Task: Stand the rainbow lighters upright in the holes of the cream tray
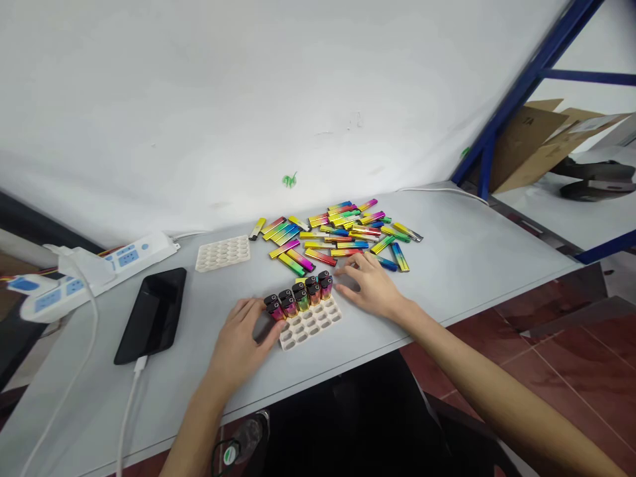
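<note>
Ten-ish rainbow metal lighters with black caps point(301, 296) are standing in the white slotted plastic tray point(314, 324). Left hand point(242, 339) is resting open against its edge, right hand point(370, 286) is lying flat and empty just beside it. Print's too small to read.

Both arms are bare and reach forward from the lower edge of the view. The left forearm point(199, 411) rises from the bottom centre-left, angled up and slightly to the right, with a straight wrist. The left hand point(243, 338) lies palm down, its fingers loosely bent and pointing right, gripping nothing. The right forearm point(497, 391) comes in from the lower right corner and runs long and diagonal toward the upper left. The right hand point(370, 285) is also palm down, with its fingers spread, stretched leftward and unclenched. The two hands sit near each other without touching.
</note>
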`<action>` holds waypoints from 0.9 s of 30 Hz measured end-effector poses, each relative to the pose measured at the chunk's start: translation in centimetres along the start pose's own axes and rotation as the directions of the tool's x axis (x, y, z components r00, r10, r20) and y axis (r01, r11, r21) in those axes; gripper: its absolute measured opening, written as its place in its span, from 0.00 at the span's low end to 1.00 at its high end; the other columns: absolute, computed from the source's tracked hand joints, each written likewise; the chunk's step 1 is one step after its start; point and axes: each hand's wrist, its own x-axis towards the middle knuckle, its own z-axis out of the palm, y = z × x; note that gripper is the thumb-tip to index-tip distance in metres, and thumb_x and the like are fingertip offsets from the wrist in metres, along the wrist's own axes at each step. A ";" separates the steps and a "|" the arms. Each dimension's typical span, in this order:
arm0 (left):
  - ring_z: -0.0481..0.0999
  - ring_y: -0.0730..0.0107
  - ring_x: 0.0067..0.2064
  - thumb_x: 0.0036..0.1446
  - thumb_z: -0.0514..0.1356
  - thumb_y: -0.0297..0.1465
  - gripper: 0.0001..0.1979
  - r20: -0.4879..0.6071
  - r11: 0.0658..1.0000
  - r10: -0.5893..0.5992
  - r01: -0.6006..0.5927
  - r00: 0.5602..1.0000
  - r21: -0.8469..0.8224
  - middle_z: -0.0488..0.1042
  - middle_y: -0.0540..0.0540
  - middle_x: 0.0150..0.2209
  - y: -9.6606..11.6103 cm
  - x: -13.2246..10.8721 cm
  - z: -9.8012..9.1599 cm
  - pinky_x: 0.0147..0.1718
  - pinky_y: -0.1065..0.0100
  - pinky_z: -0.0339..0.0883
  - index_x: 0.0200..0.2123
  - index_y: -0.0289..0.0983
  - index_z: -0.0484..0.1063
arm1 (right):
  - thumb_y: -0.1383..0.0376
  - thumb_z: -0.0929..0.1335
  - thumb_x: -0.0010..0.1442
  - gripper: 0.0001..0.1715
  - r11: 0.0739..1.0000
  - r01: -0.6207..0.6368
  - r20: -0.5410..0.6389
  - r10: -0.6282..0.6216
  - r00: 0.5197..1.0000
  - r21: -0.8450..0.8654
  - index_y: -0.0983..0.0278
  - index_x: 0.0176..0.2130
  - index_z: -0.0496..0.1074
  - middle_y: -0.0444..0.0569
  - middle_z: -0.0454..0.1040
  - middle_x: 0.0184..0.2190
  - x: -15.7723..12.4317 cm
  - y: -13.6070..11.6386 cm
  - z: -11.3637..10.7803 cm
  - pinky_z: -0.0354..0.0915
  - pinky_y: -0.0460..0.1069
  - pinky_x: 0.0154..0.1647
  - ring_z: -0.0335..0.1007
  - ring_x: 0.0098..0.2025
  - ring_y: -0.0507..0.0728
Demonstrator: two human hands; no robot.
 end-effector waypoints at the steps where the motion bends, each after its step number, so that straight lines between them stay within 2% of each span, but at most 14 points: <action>1: 0.71 0.56 0.46 0.61 0.58 0.40 0.10 -0.001 1.000 0.007 -0.007 1.000 -0.002 0.75 0.44 0.40 0.0 0.0 0.0 0.45 0.56 0.69 0.37 0.40 0.67 | 0.55 0.68 0.62 0.17 1.000 0.002 0.004 -0.002 1.000 0.009 0.59 0.47 0.76 0.54 0.69 0.45 0.0 0.0 0.0 0.62 0.60 0.52 0.63 0.48 0.64; 5: 0.71 0.56 0.47 0.62 0.58 0.40 0.09 0.012 1.000 0.012 -0.012 1.000 -0.002 0.74 0.44 0.40 -0.1 -0.1 0.1 0.46 0.56 0.68 0.38 0.40 0.66 | 0.54 0.68 0.62 0.23 0.999 0.035 0.049 -0.035 0.998 0.012 0.59 0.53 0.73 0.55 0.68 0.46 0.3 -0.3 0.0 0.64 0.59 0.50 0.63 0.47 0.64; 8: 0.70 0.55 0.48 0.62 0.57 0.40 0.11 0.021 1.000 0.006 -0.006 1.000 0.002 0.74 0.44 0.42 -0.1 -0.1 0.2 0.47 0.55 0.68 0.40 0.39 0.67 | 0.57 0.67 0.63 0.22 0.997 0.079 0.090 -0.077 0.993 -0.016 0.60 0.55 0.72 0.55 0.69 0.45 1.0 -0.5 0.3 0.64 0.57 0.46 0.64 0.45 0.62; 11: 0.71 0.55 0.48 0.62 0.57 0.41 0.12 0.018 1.000 0.012 -0.012 1.000 0.007 0.74 0.43 0.42 -0.1 0.0 0.2 0.47 0.55 0.68 0.41 0.39 0.67 | 0.61 0.67 0.63 0.19 0.997 0.083 0.113 -0.081 0.990 -0.011 0.60 0.53 0.73 0.55 0.69 0.43 1.7 -0.5 0.6 0.65 0.57 0.45 0.65 0.44 0.62; 13: 0.71 0.55 0.47 0.62 0.57 0.41 0.12 0.014 1.000 0.013 -0.013 1.000 0.016 0.74 0.43 0.41 -0.1 0.0 0.2 0.47 0.55 0.68 0.40 0.39 0.67 | 0.62 0.68 0.62 0.15 0.997 0.058 0.104 -0.064 0.993 0.055 0.62 0.48 0.74 0.54 0.69 0.42 1.9 -0.4 0.8 0.65 0.57 0.46 0.66 0.45 0.62; 16: 0.71 0.55 0.47 0.62 0.57 0.41 0.12 0.006 0.999 0.005 -0.005 1.000 0.032 0.74 0.43 0.40 -0.1 -0.1 0.1 0.47 0.55 0.68 0.41 0.38 0.67 | 0.63 0.70 0.59 0.12 0.961 -0.027 0.027 0.020 0.999 0.275 0.62 0.44 0.73 0.53 0.70 0.44 1.6 -0.2 0.5 0.65 0.57 0.49 0.67 0.48 0.61; 18: 0.71 0.55 0.48 0.62 0.57 0.41 0.13 0.016 1.000 0.002 -0.002 1.000 0.030 0.74 0.43 0.42 -0.1 -0.1 0.1 0.48 0.55 0.68 0.43 0.38 0.67 | 0.61 0.70 0.59 0.11 0.870 -0.107 -0.028 0.137 0.990 0.481 0.61 0.42 0.70 0.53 0.72 0.46 1.4 0.0 0.0 0.65 0.56 0.50 0.69 0.48 0.59; 20: 0.70 0.55 0.50 0.62 0.57 0.41 0.14 0.028 1.000 0.007 -0.007 1.000 0.017 0.74 0.43 0.44 -0.1 0.0 0.1 0.50 0.54 0.67 0.45 0.38 0.66 | 0.58 0.68 0.62 0.11 0.702 -0.174 -0.044 0.280 0.959 0.690 0.60 0.41 0.66 0.50 0.75 0.43 1.5 0.2 -0.6 0.67 0.55 0.47 0.72 0.43 0.57; 22: 0.70 0.55 0.50 0.63 0.57 0.40 0.13 0.032 1.000 0.018 -0.018 0.999 0.004 0.74 0.43 0.44 -0.2 0.0 0.1 0.50 0.54 0.67 0.45 0.38 0.66 | 0.53 0.65 0.65 0.13 0.504 -0.201 -0.014 0.390 0.921 0.840 0.59 0.41 0.61 0.46 0.76 0.35 1.9 0.3 -1.1 0.69 0.52 0.40 0.73 0.35 0.54; 23: 0.70 0.55 0.50 0.63 0.57 0.40 0.13 0.029 1.000 0.023 -0.023 0.999 0.002 0.73 0.43 0.44 -0.3 0.0 0.1 0.50 0.55 0.67 0.45 0.38 0.66 | 0.51 0.64 0.65 0.14 0.433 -0.203 0.002 0.420 0.907 0.878 0.58 0.41 0.59 0.43 0.74 0.30 2.1 0.3 -1.2 0.68 0.50 0.33 0.72 0.29 0.53; 25: 0.70 0.56 0.49 0.63 0.57 0.40 0.12 0.027 0.999 0.031 -0.031 0.999 0.007 0.73 0.44 0.43 -0.3 0.0 0.1 0.49 0.55 0.67 0.44 0.39 0.66 | 0.48 0.63 0.65 0.16 0.383 -0.202 0.014 0.440 0.898 0.901 0.57 0.42 0.59 0.37 0.68 0.22 2.5 0.4 -1.2 0.61 0.46 0.21 0.63 0.19 0.50; 27: 0.70 0.56 0.49 0.63 0.57 0.40 0.12 0.022 0.999 0.035 -0.035 0.999 0.018 0.73 0.44 0.43 -0.4 -0.1 0.0 0.48 0.56 0.68 0.44 0.39 0.66 | 0.47 0.63 0.65 0.17 0.403 -0.219 0.020 0.444 0.896 0.889 0.57 0.42 0.60 0.35 0.60 0.19 2.6 0.6 -0.8 0.51 0.45 0.15 0.52 0.14 0.48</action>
